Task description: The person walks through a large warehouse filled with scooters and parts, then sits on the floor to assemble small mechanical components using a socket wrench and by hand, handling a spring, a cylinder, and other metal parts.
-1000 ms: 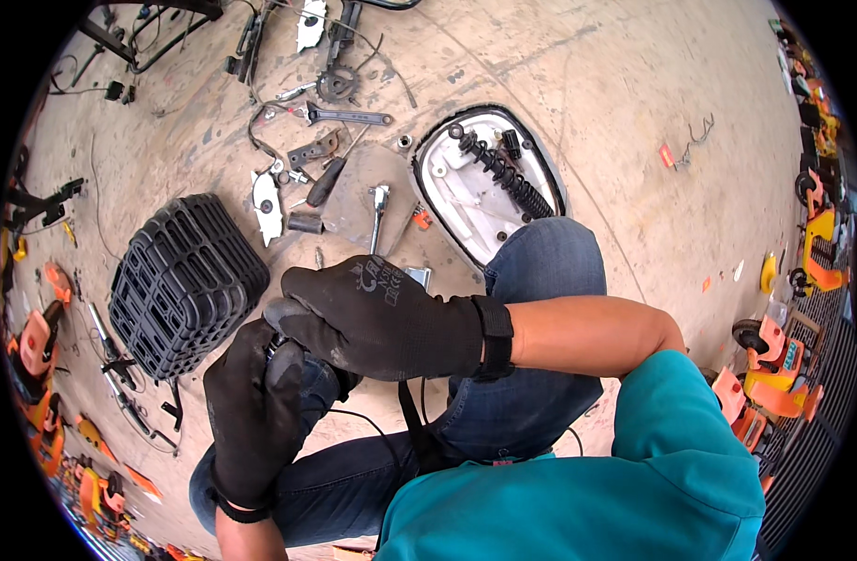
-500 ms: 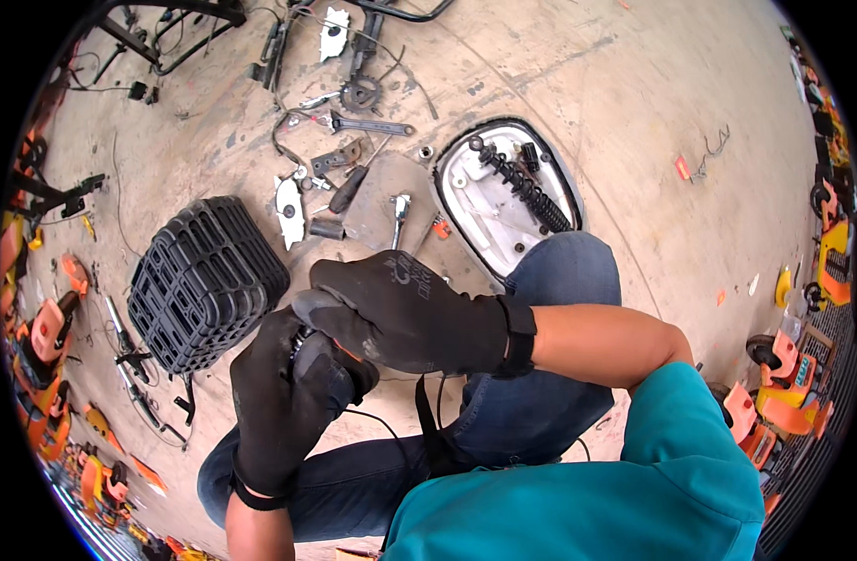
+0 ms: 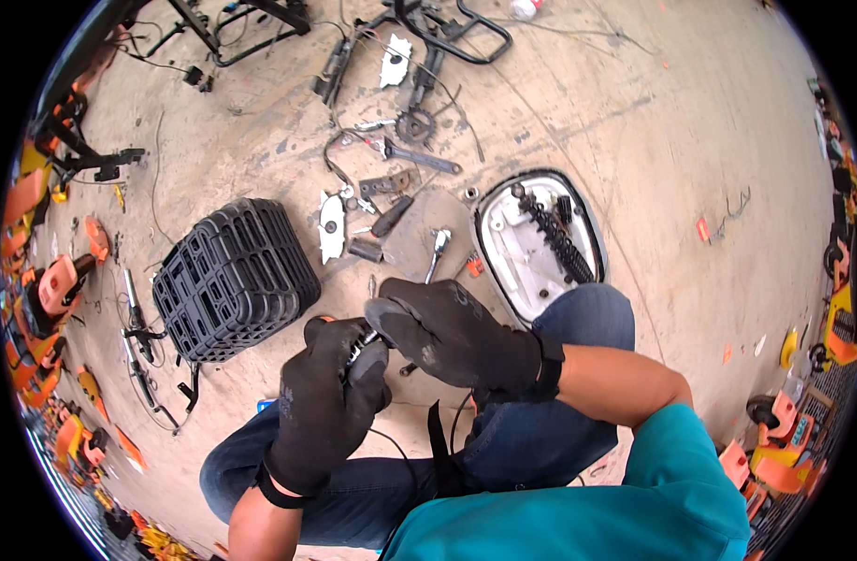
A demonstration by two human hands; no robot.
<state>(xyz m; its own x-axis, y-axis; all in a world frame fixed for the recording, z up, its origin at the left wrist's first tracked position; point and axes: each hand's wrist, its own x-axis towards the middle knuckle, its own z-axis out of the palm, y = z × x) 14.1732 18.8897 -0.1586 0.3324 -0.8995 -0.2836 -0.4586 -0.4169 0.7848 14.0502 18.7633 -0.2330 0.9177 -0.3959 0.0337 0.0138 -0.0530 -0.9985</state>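
Both hands wear dark gloves and meet between my bent knees. My left hand [image 3: 325, 407] is closed around a small silver part [image 3: 363, 344], which is mostly hidden by the fingers. My right hand [image 3: 447, 332] grips at the upper end of that part, its thumb and fingers pressed together. A cable hangs below them. Just beyond, a ratchet wrench [image 3: 439, 245], a screwdriver [image 3: 391, 217], an adjustable wrench [image 3: 424, 157] and a dark metal sleeve [image 3: 366, 250] lie on the concrete floor.
A black plastic crate [image 3: 232, 280] sits at left. A white oval shell [image 3: 496, 252] holding a coil-spring shock [image 3: 554, 238] is at right. Black metal frames [image 3: 241, 51], white plates [image 3: 396, 59] and loose parts lie ahead. Orange and yellow scooter pieces line both sides [image 3: 59, 285].
The view has shifted, so the floor items appear further right and lower. My joined hands have moved slightly right, and more of the silver part shows between them.
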